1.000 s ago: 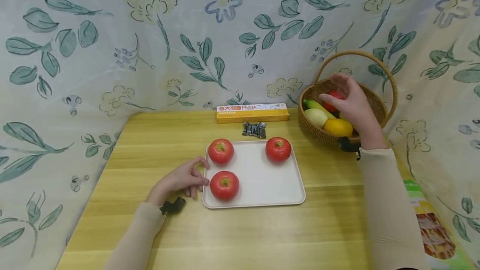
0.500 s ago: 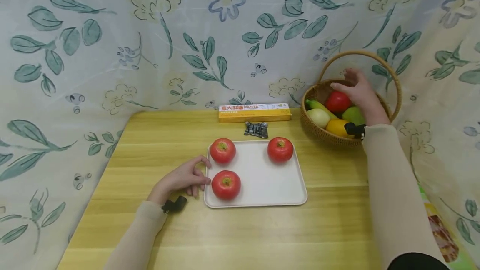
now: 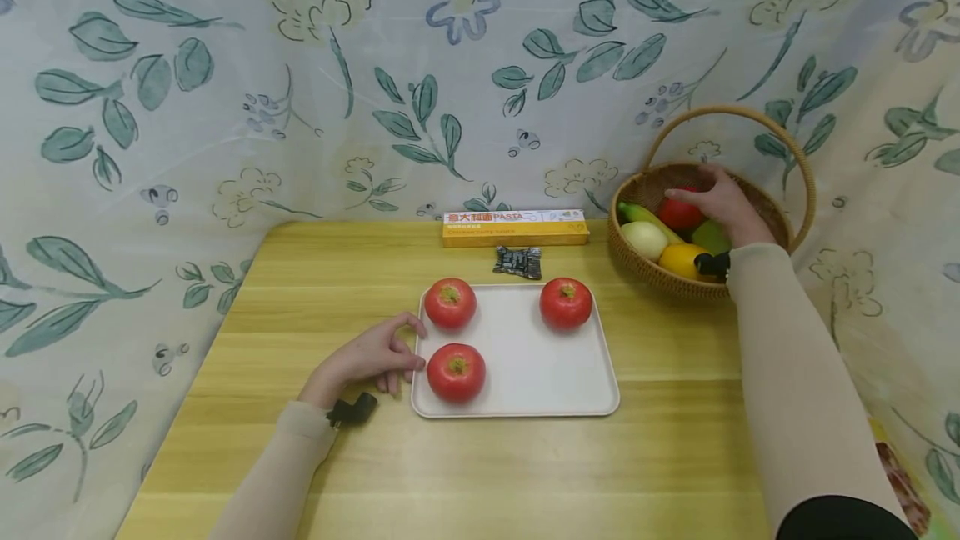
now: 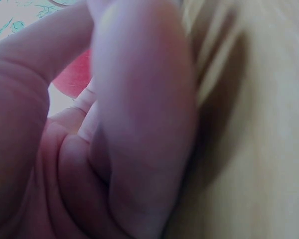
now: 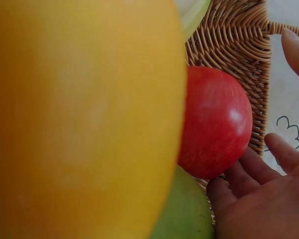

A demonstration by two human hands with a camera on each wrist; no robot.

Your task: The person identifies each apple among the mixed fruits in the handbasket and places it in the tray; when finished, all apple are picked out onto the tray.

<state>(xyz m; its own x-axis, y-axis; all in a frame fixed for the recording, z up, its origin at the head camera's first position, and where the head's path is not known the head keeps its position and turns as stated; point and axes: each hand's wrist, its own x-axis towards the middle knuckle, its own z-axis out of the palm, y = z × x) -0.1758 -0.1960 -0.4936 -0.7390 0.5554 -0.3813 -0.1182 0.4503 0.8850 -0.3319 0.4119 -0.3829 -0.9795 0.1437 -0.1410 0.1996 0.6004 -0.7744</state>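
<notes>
My right hand (image 3: pixel 727 202) reaches into a wicker basket (image 3: pixel 637 267) at the back right. Its fingers lie along the side of a red apple (image 5: pixel 217 124), while the thumb stands apart from it in the right wrist view. A yellow fruit (image 5: pixel 89 119) fills much of that view, with a green fruit (image 5: pixel 184 211) below. On the table, my left hand (image 3: pixel 366 357) rests at the left rim of a white tray (image 3: pixel 532 365), thumb and index fingertip at the edge. Three red apples sit on the tray: back left (image 3: pixel 450 303), front left (image 3: pixel 456 373) and back right (image 3: pixel 566 303).
A pale round vegetable (image 3: pixel 643 240) and a long green one (image 3: pixel 647 218) share the basket, whose tall handle (image 3: pixel 727 110) arches overhead. Behind the tray lie a small dark packet (image 3: pixel 518 262) and a yellow pasta box (image 3: pixel 516 229). Flowered cloth (image 3: pixel 337 148) hangs behind the table.
My right hand has moved right, then lowered to the red apple in the basket. My left hand has stayed at the tray's edge. The head view has shifted slightly.
</notes>
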